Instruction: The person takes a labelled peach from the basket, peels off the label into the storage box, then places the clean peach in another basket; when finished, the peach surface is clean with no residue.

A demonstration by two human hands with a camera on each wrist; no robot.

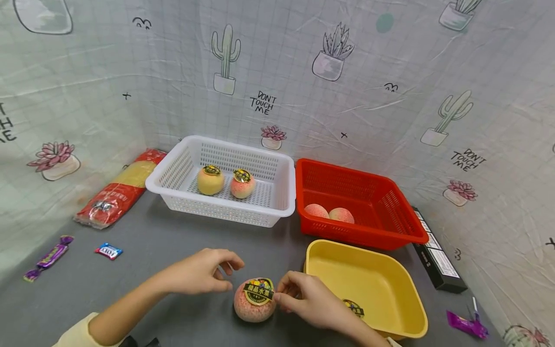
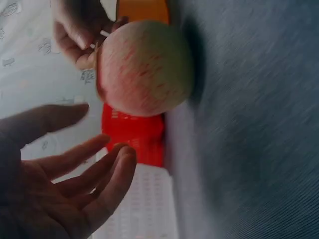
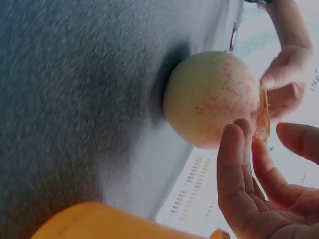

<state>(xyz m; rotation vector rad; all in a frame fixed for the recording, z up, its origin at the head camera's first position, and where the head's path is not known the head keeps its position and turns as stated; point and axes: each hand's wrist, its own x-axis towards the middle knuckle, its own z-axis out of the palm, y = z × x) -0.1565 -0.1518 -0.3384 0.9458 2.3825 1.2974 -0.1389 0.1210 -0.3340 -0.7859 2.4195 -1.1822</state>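
A pink-speckled peach (image 1: 253, 308) sits on the grey tabletop between the two hands, a black-and-gold fruit label (image 1: 258, 291) on its top. To its left, the left hand (image 1: 205, 272) hovers with spread, slightly bent fingers, apart from the fruit in the left wrist view. At the label's right end is the right hand (image 1: 310, 299). In the right wrist view its index fingertip meets the label's edge (image 3: 262, 114), while the thumb stands away from the finger. The peach (image 3: 214, 99) shows its pale side there.
Behind, a white basket (image 1: 221, 205) contains two labelled peaches; a red basket (image 1: 360, 233) contains two peaches. A yellow bin (image 1: 416, 289) stands right, with a label (image 1: 353, 307) inside. Wrapped candies (image 1: 52, 258), a red-yellow packet (image 1: 119, 193) and a black box (image 1: 440, 260) lie around.
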